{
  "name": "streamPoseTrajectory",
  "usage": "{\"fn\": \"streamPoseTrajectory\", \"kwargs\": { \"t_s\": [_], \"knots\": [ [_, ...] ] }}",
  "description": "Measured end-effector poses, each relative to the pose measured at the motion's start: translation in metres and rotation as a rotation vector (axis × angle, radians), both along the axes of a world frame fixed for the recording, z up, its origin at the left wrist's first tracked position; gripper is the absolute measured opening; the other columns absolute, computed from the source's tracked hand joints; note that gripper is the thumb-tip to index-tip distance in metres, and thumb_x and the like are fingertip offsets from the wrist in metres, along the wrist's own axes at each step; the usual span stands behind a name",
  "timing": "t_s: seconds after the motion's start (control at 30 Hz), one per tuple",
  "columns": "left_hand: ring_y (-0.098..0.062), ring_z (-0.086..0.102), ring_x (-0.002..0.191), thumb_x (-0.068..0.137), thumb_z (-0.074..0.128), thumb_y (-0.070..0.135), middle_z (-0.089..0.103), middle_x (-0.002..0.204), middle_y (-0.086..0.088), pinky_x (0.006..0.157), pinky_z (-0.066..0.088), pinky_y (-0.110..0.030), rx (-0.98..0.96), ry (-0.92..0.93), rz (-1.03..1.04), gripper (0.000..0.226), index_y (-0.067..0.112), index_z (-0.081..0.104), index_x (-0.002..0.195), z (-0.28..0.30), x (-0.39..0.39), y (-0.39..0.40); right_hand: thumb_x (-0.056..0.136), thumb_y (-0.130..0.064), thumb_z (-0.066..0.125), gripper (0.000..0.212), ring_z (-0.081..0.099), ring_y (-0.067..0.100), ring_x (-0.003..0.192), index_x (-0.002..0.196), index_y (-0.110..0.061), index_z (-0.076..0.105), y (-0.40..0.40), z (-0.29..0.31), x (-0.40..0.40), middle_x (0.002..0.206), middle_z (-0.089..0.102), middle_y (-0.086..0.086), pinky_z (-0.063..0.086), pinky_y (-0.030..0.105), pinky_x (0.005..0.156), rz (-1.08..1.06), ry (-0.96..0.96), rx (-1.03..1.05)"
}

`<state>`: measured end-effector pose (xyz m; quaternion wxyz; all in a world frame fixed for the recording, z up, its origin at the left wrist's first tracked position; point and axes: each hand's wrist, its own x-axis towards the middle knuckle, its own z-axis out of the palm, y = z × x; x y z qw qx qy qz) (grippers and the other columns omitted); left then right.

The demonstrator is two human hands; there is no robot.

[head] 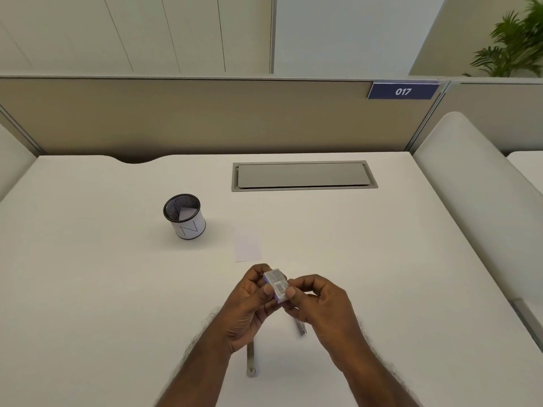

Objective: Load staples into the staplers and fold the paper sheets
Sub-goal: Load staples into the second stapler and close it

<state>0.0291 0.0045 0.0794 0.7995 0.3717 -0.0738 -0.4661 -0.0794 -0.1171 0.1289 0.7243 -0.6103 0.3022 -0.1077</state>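
Observation:
A small staple box (pixel 277 284), white and purple with a barcode, is held above the white desk (pixel 88 274) between both hands. My left hand (pixel 248 306) grips its left side and my right hand (pixel 318 304) pinches its right end with thumb and fingers. Under the hands lie two metal staplers: one stapler (pixel 250 361) shows below my left wrist, the other stapler (pixel 301 327) peeks out beneath my right hand; both are partly hidden. A small white paper sheet (pixel 248 245) lies flat just beyond the hands.
A black mesh pen cup (pixel 184 216) with a white label and a folded slip of paper inside stands at the left middle. A grey cable hatch (pixel 304 175) is set into the desk near the beige partition (pixel 205 118). A white padded divider (pixel 476 183) borders the right side.

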Motion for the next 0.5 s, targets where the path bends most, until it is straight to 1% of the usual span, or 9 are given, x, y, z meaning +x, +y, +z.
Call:
{"fn": "streamPoseTrajectory", "kwargs": {
  "t_s": [0.07, 0.17, 0.27, 0.4, 0.5],
  "knots": [
    [-0.023, 0.069, 0.091, 0.064, 0.091, 0.024, 0.068, 0.103, -0.014, 0.074, 0.059, -0.029, 0.001, 0.012, 0.025, 0.056, 0.012, 0.056, 0.105, 0.002, 0.001, 0.0, 0.081, -0.019, 0.077, 0.009, 0.075, 0.021, 0.076, 0.089, -0.02, 0.073, 0.001, 0.002, 0.0, 0.083, 0.077, 0.003, 0.059, 0.023, 0.068, 0.029, -0.007, -0.087],
    [-0.026, 0.07, 0.092, 0.062, 0.091, 0.026, 0.069, 0.104, -0.014, 0.073, 0.06, -0.029, -0.014, 0.026, 0.05, 0.062, 0.01, 0.055, 0.109, 0.005, 0.003, 0.0, 0.081, -0.018, 0.078, 0.012, 0.073, 0.017, 0.077, 0.088, -0.027, 0.073, 0.002, 0.003, -0.001, 0.09, 0.076, -0.003, 0.058, 0.022, 0.069, 0.032, -0.04, -0.217],
    [-0.027, 0.072, 0.091, 0.06, 0.092, 0.026, 0.071, 0.104, -0.014, 0.07, 0.06, -0.03, -0.037, 0.065, 0.067, 0.061, 0.009, 0.059, 0.107, 0.008, 0.004, 0.001, 0.082, -0.019, 0.076, 0.013, 0.072, 0.013, 0.079, 0.086, -0.03, 0.073, 0.003, 0.006, -0.002, 0.095, 0.073, -0.01, 0.058, 0.022, 0.069, 0.05, -0.07, -0.37],
    [-0.023, 0.072, 0.087, 0.055, 0.095, 0.027, 0.072, 0.102, -0.013, 0.065, 0.061, -0.029, -0.042, 0.087, 0.086, 0.047, 0.015, 0.072, 0.095, 0.011, 0.006, 0.0, 0.084, -0.021, 0.073, 0.012, 0.07, 0.009, 0.083, 0.09, -0.031, 0.075, 0.002, 0.011, -0.004, 0.095, 0.07, -0.016, 0.052, 0.014, 0.066, 0.093, -0.111, -0.564],
    [-0.022, 0.072, 0.084, 0.055, 0.095, 0.025, 0.072, 0.102, -0.013, 0.062, 0.062, -0.029, -0.039, 0.098, 0.079, 0.052, 0.013, 0.068, 0.098, 0.014, 0.008, 0.001, 0.087, -0.032, 0.067, 0.014, 0.067, 0.005, 0.092, 0.099, -0.036, 0.074, 0.001, 0.016, -0.005, 0.099, 0.068, -0.02, 0.052, 0.013, 0.068, 0.135, -0.102, -0.668]
  ]
}}
